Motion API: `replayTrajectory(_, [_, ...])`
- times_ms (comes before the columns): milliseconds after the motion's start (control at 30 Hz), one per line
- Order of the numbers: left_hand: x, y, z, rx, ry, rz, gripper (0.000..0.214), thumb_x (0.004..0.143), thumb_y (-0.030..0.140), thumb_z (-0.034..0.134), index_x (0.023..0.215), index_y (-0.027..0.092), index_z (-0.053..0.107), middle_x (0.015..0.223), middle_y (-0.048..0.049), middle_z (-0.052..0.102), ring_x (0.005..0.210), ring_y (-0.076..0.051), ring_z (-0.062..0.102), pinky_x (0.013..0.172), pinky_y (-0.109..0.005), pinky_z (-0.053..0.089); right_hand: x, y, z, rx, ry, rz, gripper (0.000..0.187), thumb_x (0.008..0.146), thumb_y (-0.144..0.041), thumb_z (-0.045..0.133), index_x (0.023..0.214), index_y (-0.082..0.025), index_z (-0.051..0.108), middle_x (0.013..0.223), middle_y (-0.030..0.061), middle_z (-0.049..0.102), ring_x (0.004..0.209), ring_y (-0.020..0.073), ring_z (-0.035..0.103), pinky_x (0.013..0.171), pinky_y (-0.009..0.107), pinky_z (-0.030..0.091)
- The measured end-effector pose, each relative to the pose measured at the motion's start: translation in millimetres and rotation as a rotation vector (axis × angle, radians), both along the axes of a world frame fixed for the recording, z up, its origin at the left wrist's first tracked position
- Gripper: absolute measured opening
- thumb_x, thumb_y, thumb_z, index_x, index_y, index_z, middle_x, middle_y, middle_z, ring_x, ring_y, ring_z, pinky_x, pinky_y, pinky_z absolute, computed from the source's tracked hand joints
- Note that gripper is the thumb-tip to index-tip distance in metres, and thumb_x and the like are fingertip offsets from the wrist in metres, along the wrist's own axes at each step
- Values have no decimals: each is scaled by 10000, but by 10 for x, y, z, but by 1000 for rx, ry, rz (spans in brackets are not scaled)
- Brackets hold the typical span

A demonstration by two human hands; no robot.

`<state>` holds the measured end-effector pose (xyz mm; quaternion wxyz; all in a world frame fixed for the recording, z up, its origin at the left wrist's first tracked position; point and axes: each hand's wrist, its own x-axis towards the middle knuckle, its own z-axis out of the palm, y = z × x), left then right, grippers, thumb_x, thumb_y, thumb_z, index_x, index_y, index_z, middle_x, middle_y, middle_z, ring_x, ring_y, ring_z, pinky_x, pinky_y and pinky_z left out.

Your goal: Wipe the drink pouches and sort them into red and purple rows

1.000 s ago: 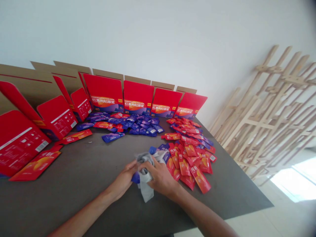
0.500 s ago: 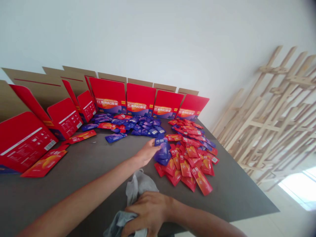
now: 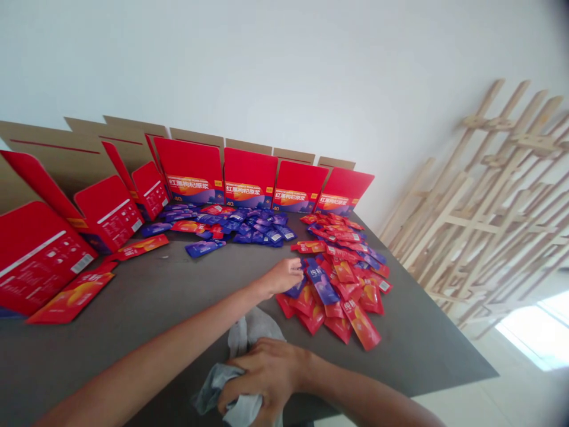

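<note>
Over the left edge of a heap of red pouches (image 3: 362, 323), my left hand (image 3: 282, 277) has its fingers curled together. Whether anything is pinched in them is hidden. A blue pouch (image 3: 322, 283) lies slanted on the heap just right of its fingertips, and another blue pouch (image 3: 297, 289) shows partly beneath the hand. Close to the front edge of the table, my right hand (image 3: 264, 379) is closed on a crumpled grey cloth (image 3: 262, 326). Folds of the cloth stick out in front of the hand and between its thumb and fingers.
Open red boxes (image 3: 191, 163) with raised cardboard flaps line the wall and the left side of the dark table (image 3: 178, 296). Before them lies a pile of mostly blue pouches (image 3: 255, 225). Two red pouches (image 3: 73, 296) rest by the left boxes. Wooden frames (image 3: 471, 219) lean at right.
The blue pouch that was in my left hand now lies on the red heap, further right and apart from the fingers. My right hand stays on the cloth. The view has shifted slightly.
</note>
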<state>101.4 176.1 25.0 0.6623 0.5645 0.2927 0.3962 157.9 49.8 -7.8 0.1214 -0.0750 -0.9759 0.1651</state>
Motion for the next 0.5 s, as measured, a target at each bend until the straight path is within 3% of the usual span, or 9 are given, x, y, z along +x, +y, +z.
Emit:
replayTrajectory(100, [-426,82,97,149,283,142,392,725,201,758,1116,183,762,1213,-157,777,1067,-299,741,941,-398,574,18,15,29,-34,2,8,393,896,-597,639,1165,-311,660,1013,-32,729,741,105,656,620,189,451])
replayTrajectory(200, [-1033,261,170,300,579,330,258,782,258,671,1013,184,756,1152,-151,764,1131,-318,694,1070,-440,501,43,30,64,-41,39,10,375,907,-575,629,1156,-296,655,1016,-27,725,752,105,666,619,190,450])
replayTrajectory(333, [-1856,509,138,409,986,565,544,798,340,646,1270,70,633,1378,-279,615,1382,-462,478,1195,-619,298,78,51,125,-43,61,-11,346,930,-525,614,1167,-277,653,1063,-8,731,823,113,691,674,194,476])
replayTrajectory(400, [-2128,578,79,440,1146,589,675,831,405,624,1393,40,539,1450,-305,560,1424,-489,411,1185,-649,275,92,62,150,-41,71,-22,342,931,-516,618,1170,-273,650,1081,-6,731,850,118,699,688,200,482])
replayTrajectory(500, [-2287,600,-4,500,1309,536,673,921,437,509,1467,45,488,1438,-294,579,1385,-466,451,1149,-615,330,110,83,185,-42,72,-37,337,937,-513,624,1169,-270,647,1096,-6,731,861,120,701,696,208,486])
